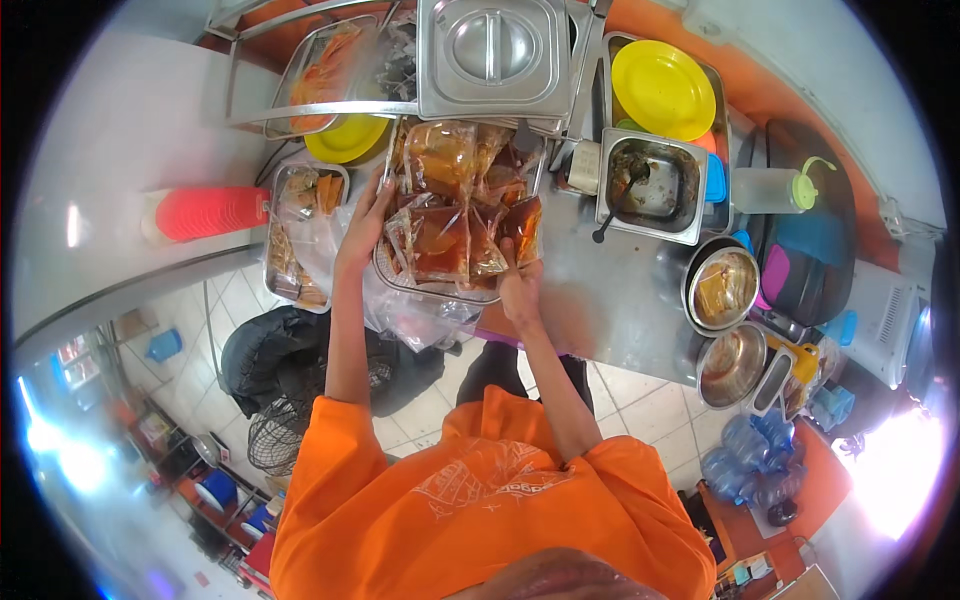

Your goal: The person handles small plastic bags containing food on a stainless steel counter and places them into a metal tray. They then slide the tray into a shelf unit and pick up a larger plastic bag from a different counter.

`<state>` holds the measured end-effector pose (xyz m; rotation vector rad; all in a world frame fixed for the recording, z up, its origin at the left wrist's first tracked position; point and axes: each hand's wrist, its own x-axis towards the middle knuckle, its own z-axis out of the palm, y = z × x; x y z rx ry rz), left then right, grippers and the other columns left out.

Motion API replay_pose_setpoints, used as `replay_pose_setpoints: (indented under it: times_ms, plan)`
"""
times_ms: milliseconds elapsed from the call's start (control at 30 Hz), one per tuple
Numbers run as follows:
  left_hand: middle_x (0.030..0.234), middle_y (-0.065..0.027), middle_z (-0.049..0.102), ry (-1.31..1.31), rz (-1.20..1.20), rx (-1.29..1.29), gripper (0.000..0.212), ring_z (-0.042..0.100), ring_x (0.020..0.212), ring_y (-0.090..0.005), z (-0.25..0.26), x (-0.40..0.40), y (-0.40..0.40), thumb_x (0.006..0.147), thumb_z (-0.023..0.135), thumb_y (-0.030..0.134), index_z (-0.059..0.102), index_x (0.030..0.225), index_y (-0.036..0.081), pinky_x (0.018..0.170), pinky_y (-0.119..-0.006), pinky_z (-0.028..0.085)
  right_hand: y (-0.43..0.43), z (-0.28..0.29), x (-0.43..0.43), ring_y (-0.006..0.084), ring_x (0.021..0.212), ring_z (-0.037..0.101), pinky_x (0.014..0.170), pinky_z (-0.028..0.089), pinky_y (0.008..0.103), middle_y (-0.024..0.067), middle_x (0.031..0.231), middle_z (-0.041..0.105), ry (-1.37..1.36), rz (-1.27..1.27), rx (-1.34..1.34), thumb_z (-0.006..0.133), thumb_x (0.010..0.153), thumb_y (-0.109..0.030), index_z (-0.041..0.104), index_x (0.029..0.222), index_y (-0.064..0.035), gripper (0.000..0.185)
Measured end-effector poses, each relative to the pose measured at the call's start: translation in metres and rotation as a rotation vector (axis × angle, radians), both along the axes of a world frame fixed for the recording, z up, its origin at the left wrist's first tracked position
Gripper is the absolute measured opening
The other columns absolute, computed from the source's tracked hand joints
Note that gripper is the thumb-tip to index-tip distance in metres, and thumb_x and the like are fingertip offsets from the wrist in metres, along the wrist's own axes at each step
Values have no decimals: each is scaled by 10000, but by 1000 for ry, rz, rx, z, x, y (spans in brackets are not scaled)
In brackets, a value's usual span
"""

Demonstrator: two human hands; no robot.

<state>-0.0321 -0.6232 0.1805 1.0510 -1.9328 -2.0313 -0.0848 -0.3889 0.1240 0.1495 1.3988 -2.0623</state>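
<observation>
A wire-mesh basket (439, 292) full of clear plastic bags of amber-brown liquid (441, 240) stands at the front of the metal counter. My left hand (366, 217) lies along the basket's left side, fingers pointing up its rim. At the basket's front right corner, my right hand (521, 281) grips a bag of amber liquid (523, 225), thumb on top; its other fingers are partly hidden. Loose clear plastic bags (420, 319) hang below the basket's front edge. Left of the basket lies a metal tray (271, 255) holding bagged food.
Behind the basket is a lidded steel container (493, 60). A steel pan with a dark ladle (652, 184) and a yellow plate (663, 90) stand right. Metal bowls (721, 289) sit near the counter's right end. A red stack (214, 214) is left; a fan (281, 435) stands below.
</observation>
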Motion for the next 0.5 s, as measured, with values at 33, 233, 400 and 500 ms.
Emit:
replay_pose_setpoints:
  times_ms: [33,233,400,500]
  plan:
    - [1384,-113,472,-7,-5,3,482,422,1268,-182,-4,0,-2,1016,473,272,384,1442,64,1053,-289,322,-1,1,-2,114,998,551,839,452,265,57,1158,617,-25,10,4,570,984,-170,534,1254,11,327]
    - [1198,-79,590,-77,-31,-207,438,528,1084,-164,23,-7,-2,1028,447,296,446,1389,48,951,-274,398,-1,-2,-7,162,1072,557,946,421,312,83,1192,624,78,18,55,531,1002,-183,513,1280,29,350]
    - [1072,-63,631,-187,-24,-337,398,546,956,-115,51,-15,-5,1018,476,331,554,1221,-2,837,-223,409,-1,0,-10,107,899,559,759,460,258,30,1079,636,120,-14,54,612,965,-218,549,1222,16,354]
    - [1021,-68,635,-223,-66,-411,399,557,935,-118,43,-10,-6,1006,498,350,571,1138,-19,805,-247,436,5,-3,-9,93,826,547,701,452,251,23,1000,646,94,20,91,617,962,-231,578,1186,11,332]
